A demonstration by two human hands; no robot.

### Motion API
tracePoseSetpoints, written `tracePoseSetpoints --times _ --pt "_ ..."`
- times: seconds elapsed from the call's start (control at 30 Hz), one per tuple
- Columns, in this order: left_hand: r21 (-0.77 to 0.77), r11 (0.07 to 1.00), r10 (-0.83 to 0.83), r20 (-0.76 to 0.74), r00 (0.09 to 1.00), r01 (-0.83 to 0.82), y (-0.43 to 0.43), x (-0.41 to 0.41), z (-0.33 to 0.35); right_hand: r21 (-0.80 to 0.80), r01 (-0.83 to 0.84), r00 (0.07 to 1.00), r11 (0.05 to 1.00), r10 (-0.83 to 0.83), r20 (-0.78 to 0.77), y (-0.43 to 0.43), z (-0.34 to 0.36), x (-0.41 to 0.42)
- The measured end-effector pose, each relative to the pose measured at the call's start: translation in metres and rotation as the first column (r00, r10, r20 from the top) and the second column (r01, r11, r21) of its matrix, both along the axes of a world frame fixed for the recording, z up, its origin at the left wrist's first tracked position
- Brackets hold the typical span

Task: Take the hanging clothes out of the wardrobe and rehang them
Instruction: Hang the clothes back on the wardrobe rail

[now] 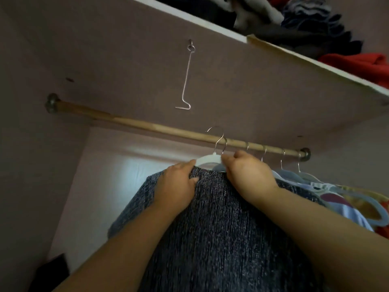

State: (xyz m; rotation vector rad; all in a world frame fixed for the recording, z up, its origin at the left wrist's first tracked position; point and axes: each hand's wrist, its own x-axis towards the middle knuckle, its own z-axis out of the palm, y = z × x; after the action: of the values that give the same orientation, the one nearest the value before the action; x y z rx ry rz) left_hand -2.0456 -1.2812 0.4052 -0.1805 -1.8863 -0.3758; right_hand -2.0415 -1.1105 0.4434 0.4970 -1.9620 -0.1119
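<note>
The fingers (228, 161) of the right hand (250, 175) are pinched on the white hanger (207, 160) just beside its neck, a little right of the frame's centre. The left hand (176, 186) is curled over the left shoulder of the knit sweater (221, 228) that hangs on that hanger, thumb lying on the near side of the cloth. The sweater is dark blue-grey and ribbed, and it fills the lower middle of the frame between the two forearms.

The hanger's metal hook (221, 140) stands up at the wooden rail (147, 125) and crosses it. It is blurred, and I cannot tell whether it sits over the rail or is only held against it. The rail runs from a metal socket at the left wall down across to the right side of the wardrobe.

To the right of the hands, three more hanger hooks (282, 161) hang on the rail, carrying pale blue and other coloured clothes (347, 209), with a blue hanger (375, 217) at the right edge.

Above the rail, a long wire hook (186, 81) dangles from the underside of the shelf (231, 81). On the shelf, at the upper right, lie dark folded clothes (305, 22) and a red garment (357, 64).
</note>
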Motion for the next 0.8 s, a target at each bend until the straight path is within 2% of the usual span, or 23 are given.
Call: tracePoseSetpoints --times 0.2,0.4,0.6,0.8 --pt "0.014 1.000 -0.005 0.067 0.998 0.004 -0.010 -0.040 -0.006 -0.071 0.112 0.993 0.991 -0.108 0.057 -0.024 0.028 -0.030" --pt "0.019 1.000 -0.005 0.094 0.996 0.003 -0.018 -0.054 -0.026 -0.025 0.104 0.991 0.994 -0.102 0.089 -0.052 0.011 -0.035" --pt "0.032 0.999 -0.038 0.150 0.988 0.034 -0.021 -0.051 -0.053 -0.060 0.073 0.992 0.996 -0.066 0.108 -0.060 -0.009 -0.033" --pt "0.020 0.999 -0.044 0.185 0.982 0.041 -0.013 -0.033 -0.078 0.056 0.038 0.993 0.998 -0.044 0.112 -0.053 -0.043 -0.012"
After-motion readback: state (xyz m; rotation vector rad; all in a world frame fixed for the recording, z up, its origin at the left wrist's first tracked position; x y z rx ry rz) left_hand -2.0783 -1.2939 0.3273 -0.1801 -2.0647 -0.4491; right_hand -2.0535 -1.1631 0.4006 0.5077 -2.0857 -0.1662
